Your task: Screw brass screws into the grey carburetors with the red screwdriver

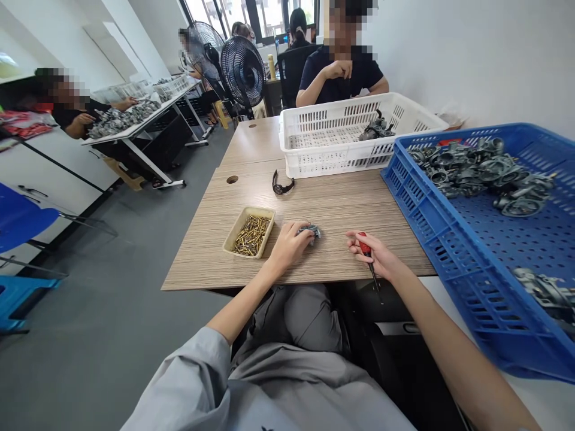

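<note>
My left hand (290, 244) rests on the wooden table (336, 203) with its fingers closed round a small grey metal part (312, 230). My right hand (375, 254) lies near the table's front edge and grips a red-handled screwdriver (366, 248), whose dark shaft points down past the edge. A small beige tray of brass screws (250, 232) sits just left of my left hand.
A blue crate (431, 209) with several grey metal parts stands at the right. A white basket (327, 152) holds one part at the back. Dark glasses (283, 186) lie mid-table. A person sits across the table; others work at a table far left, near fans.
</note>
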Available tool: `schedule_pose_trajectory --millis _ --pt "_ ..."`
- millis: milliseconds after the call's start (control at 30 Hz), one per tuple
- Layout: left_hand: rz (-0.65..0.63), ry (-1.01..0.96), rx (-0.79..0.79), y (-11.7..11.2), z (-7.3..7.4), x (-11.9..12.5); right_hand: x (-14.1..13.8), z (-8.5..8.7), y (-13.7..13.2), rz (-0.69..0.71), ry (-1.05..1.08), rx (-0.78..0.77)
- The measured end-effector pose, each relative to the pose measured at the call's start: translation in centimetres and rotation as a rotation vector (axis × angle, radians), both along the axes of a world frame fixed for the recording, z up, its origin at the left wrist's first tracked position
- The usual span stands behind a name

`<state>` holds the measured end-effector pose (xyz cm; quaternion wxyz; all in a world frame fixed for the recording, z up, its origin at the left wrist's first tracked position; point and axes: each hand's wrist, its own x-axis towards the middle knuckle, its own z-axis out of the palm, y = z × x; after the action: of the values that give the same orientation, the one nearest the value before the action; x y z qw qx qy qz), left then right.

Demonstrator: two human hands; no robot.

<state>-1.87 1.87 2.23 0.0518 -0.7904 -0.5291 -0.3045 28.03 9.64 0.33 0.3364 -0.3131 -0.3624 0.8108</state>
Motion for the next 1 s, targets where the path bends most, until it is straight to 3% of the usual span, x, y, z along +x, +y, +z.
schedule_pose_trajectory --millis 233,467,633,800,1000 --pt "-0.006 -0.165 -0.103 0.7 -0.2 0.0 0.2 0.7 -0.1 0.034 -0.014 0.03" --pt "0.083 -0.18 -0.094 -1.0 -0.4 0.2 -0.1 1.6 -0.6 -0.026 0.026 0.043" --pt "0.145 -0.274 -0.033 -1.7 -1.6 -0.1 -0.6 4.2 -1.4 -0.049 0.029 0.11" --pt "0.043 -0.441 -0.2 -1.4 -1.8 -0.1 -0.9 7.0 -2.4 -0.057 -0.166 0.218" --pt "0.028 -0.472 -0.243 -1.7 -1.6 0.0 -0.5 9.8 -3.9 -0.221 -0.338 0.573"
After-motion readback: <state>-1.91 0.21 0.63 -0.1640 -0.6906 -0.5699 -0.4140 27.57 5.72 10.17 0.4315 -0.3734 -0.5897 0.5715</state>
